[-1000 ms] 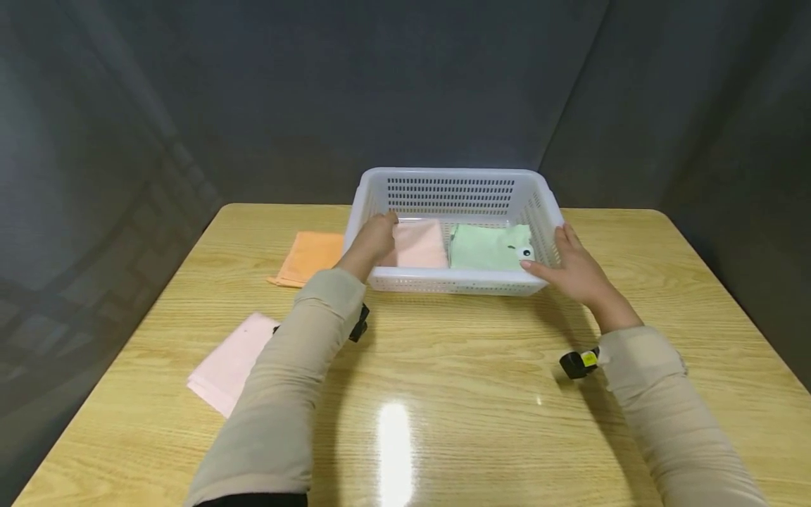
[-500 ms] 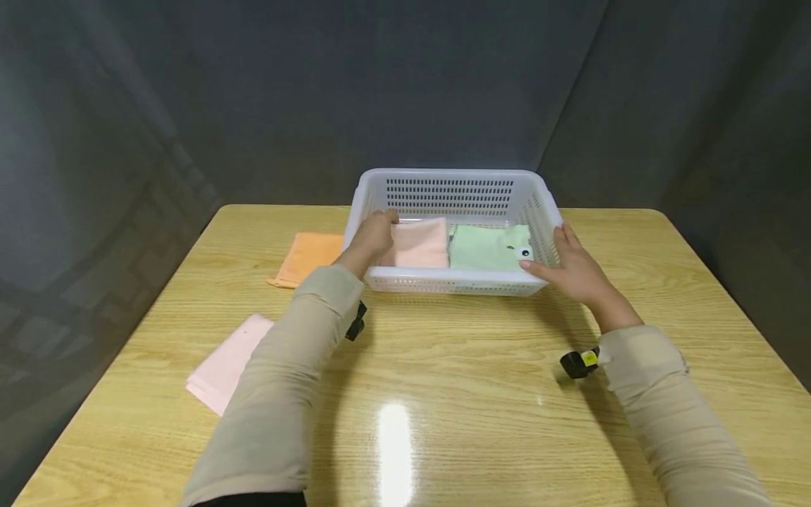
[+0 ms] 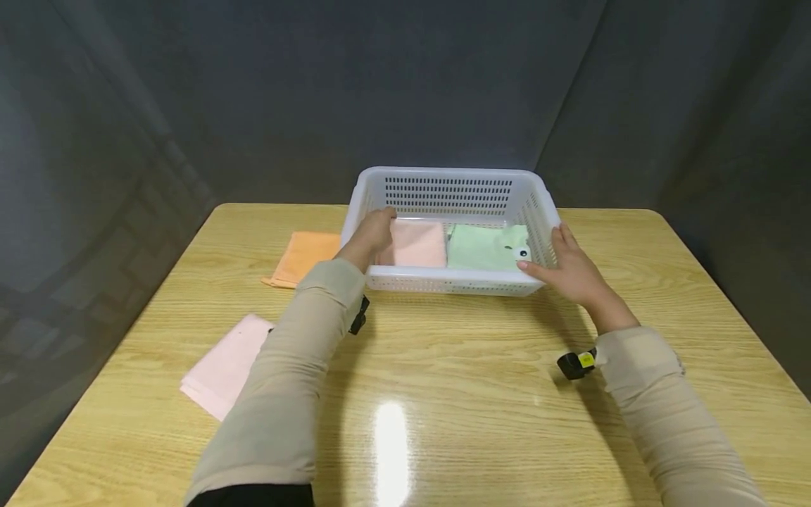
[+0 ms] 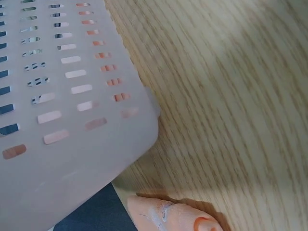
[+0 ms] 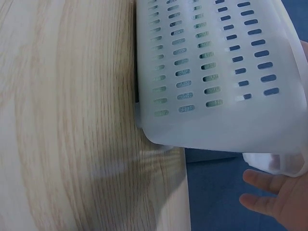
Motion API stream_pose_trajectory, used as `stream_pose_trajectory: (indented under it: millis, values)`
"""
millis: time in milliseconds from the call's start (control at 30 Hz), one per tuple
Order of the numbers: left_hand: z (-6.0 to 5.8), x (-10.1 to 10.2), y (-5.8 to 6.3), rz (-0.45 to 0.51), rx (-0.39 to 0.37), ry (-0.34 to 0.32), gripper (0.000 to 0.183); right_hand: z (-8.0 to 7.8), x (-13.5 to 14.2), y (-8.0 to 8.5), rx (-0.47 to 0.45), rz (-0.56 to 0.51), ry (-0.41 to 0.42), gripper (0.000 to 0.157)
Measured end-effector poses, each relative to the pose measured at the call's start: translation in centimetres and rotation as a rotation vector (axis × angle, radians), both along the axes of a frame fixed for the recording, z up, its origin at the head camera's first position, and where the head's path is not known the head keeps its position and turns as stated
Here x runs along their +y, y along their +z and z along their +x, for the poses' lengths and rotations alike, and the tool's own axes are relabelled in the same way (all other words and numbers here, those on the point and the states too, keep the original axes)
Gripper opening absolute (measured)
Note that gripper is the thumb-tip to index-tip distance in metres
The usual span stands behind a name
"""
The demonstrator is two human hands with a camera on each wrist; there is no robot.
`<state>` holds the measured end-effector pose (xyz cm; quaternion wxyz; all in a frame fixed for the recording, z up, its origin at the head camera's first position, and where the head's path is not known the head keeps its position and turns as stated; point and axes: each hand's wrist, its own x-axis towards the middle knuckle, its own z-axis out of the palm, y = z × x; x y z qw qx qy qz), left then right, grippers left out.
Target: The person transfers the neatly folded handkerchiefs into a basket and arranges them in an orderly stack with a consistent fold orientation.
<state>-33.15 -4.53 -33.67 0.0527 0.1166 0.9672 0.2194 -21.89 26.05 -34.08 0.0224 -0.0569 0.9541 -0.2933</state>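
A white perforated plastic basket (image 3: 453, 278) stands toward the back of the table. Inside it lie a folded pink towel (image 3: 419, 244) on the left and a folded green towel (image 3: 478, 246) with an eye design on the right. My left hand (image 3: 374, 236) reaches over the front left rim and holds the pink towel's left part; its fingertips are mostly hidden. At the front right corner, my right hand (image 3: 573, 271) holds the basket, thumb on the front rim and fingers along the right side. Two fingers (image 5: 262, 180) stick out in the right wrist view.
An orange towel (image 3: 307, 257) lies left of the basket, partly covered by it and the left arm. Nearer, another pink towel (image 3: 228, 366) lies flat, partly under the left forearm in view. Dark fabric (image 3: 405, 84) hangs behind the wooden table (image 3: 481, 394).
Both hands keep nearly the same places. The pink towel in the basket shifted slightly at its right edge. The whole head view drifted a little.
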Motion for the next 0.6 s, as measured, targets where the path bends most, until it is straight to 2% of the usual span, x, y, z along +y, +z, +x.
stream_pose_trajectory:
  millis: [167, 433, 600]
  values:
    - [0.06, 0.0, 0.05, 0.024, -0.015, 0.017, 0.057, 0.05, -0.04, -0.02, 0.001, -0.003, -0.009, 0.098]
    - [-0.02, 0.05, -0.03, 0.068, 0.025, 0.031, 0.053, -0.08, -0.01, -0.18, 0.011, -0.001, -0.012, 0.098]
    - [0.22, 0.1, 0.06, 0.111, -0.024, 0.022, 0.058, -0.21, 0.11, -0.4, 0.013, -0.001, -0.013, 0.098]
